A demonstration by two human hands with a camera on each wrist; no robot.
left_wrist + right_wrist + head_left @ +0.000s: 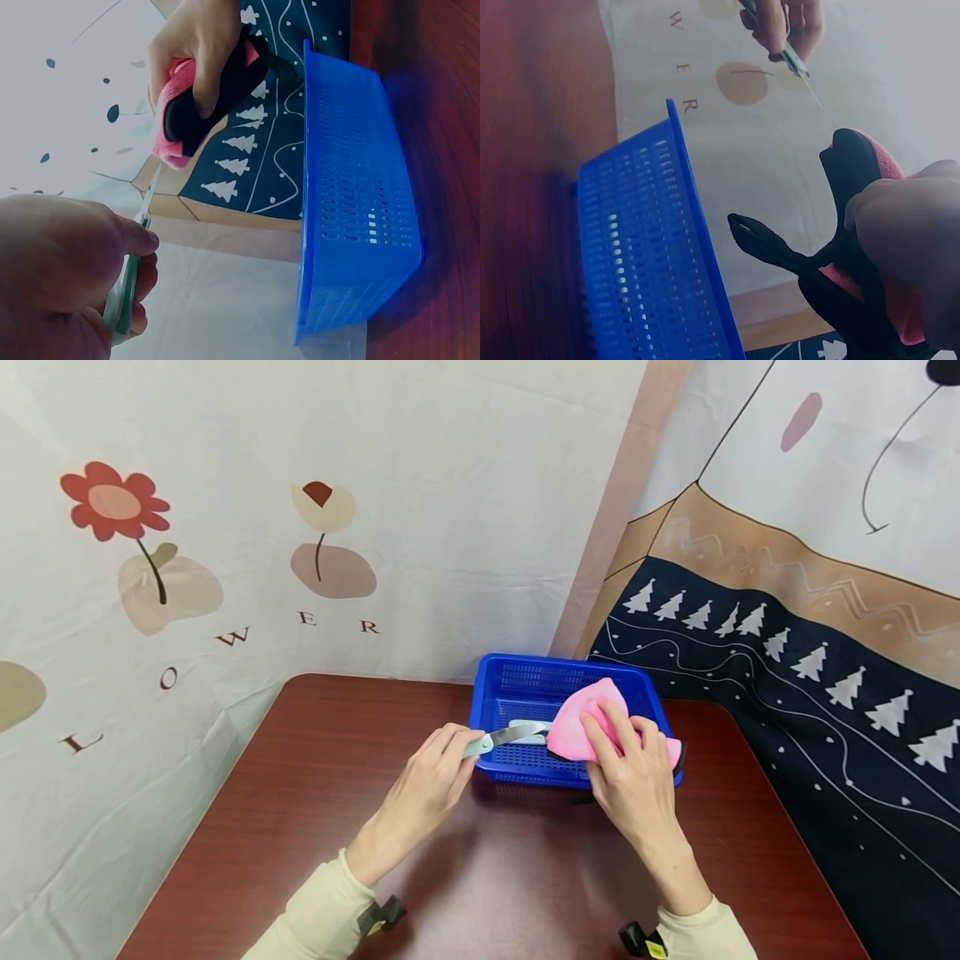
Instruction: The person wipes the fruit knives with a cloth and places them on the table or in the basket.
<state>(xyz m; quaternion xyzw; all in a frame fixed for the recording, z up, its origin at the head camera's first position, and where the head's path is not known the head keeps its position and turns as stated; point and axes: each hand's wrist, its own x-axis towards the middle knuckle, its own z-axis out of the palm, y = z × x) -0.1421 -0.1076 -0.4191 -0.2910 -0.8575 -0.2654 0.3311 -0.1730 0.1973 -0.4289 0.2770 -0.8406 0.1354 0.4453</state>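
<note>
My left hand (427, 781) grips the pale green handle of a knife (480, 746), pinched between thumb and fingers. The bare blade points right, toward a pink cloth (579, 728) with black trim. My right hand (637, 781) holds that cloth folded, thumb on its black side in the left wrist view. A black loop (761, 240) hangs from the cloth in the right wrist view. There the blade tip stands a little apart from it. Both hands are over a blue basket (510, 662) with perforated walls. Inside lies a pale blue-green item (531, 739), partly hidden behind the blade.
The basket stands at the back of a reddish-brown table (360, 735), close to the wall. Printed cloth hangings (450, 527) cover the wall behind, and a dark one with white trees (750, 685) hangs at the right. Wrist cameras (381, 917) sit on both sleeves.
</note>
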